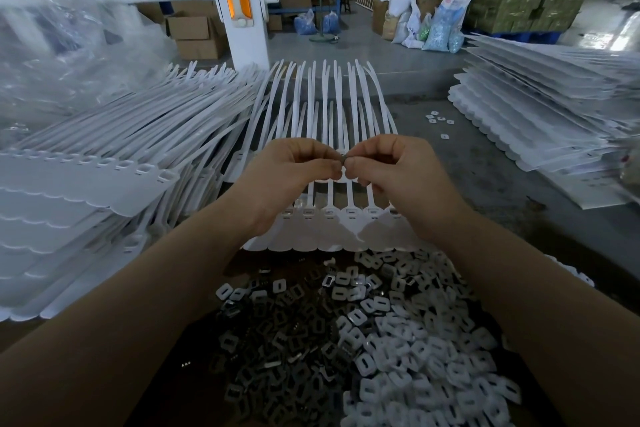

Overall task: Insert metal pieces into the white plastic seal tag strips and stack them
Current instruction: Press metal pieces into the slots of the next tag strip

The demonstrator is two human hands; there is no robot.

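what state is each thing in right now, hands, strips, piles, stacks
left hand: fingers curled, pinching a small dark piece
right hand: pinching the same piece
strip sheet: flat on the table under the hands, slots in a row
metal pieces: loose pile
white caps: loose pile
left stack: sheets piled, fanned
right stack: sheets piled, slanted

We had tall tag stacks (86,184) crowding the left, another pile (540,114) right, loose clips (346,340) underneath; bare table (450,163) between stayed passable.
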